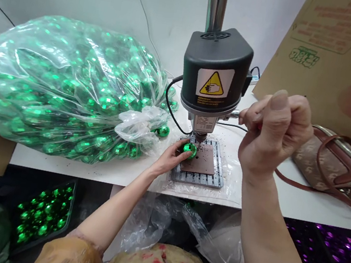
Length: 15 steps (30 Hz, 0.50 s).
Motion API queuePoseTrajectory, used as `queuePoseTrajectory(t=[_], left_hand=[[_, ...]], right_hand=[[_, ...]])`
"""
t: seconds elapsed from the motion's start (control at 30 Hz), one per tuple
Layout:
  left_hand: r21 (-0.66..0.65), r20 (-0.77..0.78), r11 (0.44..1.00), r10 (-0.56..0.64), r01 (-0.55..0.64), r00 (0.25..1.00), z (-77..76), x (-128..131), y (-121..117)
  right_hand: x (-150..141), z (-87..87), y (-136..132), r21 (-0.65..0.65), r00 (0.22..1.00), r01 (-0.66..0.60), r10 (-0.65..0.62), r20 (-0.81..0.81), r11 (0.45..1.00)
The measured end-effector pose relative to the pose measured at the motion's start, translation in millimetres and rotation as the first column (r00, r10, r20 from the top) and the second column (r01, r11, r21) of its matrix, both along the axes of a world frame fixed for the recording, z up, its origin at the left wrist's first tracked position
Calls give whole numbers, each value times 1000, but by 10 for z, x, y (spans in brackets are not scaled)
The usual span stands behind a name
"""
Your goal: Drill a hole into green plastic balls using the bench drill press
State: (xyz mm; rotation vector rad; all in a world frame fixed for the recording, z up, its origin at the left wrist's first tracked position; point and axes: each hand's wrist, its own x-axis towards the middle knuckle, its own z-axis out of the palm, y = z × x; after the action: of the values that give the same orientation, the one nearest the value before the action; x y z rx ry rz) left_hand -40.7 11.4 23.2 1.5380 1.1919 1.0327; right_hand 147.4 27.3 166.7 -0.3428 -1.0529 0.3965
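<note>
A shiny green faceted ball (189, 149) is in the fingers of my left hand (173, 153), just left of the drill bit. Above it stands a black bench drill press (218, 67) with a yellow warning label. My right hand (275, 130) is closed in a fist around the drill press's feed handle (235, 114), raised to the right of the motor housing; most of the handle is hidden by the fingers. Beneath the ball, a brown board (206, 161) rests on the slotted metal base (197, 179), with dark shavings scattered about.
To the left lies a big clear plastic bag (68, 86) full of green balls, with one loose ball (163, 131) beside it. A handbag (335, 162) and a leaning cardboard box (335, 64) are on the right. Crates of green balls (44, 208) and purple balls (333, 252) sit below.
</note>
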Motion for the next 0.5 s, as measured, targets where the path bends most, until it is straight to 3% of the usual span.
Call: queuePoseTrajectory(t=[0.3, 0.4, 0.5], left_hand=[[70, -145, 998, 22, -12, 989, -7, 120, 10], [161, -174, 985, 97, -69, 980, -80, 216, 2], [177, -110, 974, 163, -142, 980, -198, 324, -26]], right_hand=[[-5, 0, -9, -59, 1000, 16, -17, -14, 998], [-6, -3, -7, -38, 1000, 20, -20, -7, 999], [-4, -8, -8, -31, 999, 44, -44, 9, 999]])
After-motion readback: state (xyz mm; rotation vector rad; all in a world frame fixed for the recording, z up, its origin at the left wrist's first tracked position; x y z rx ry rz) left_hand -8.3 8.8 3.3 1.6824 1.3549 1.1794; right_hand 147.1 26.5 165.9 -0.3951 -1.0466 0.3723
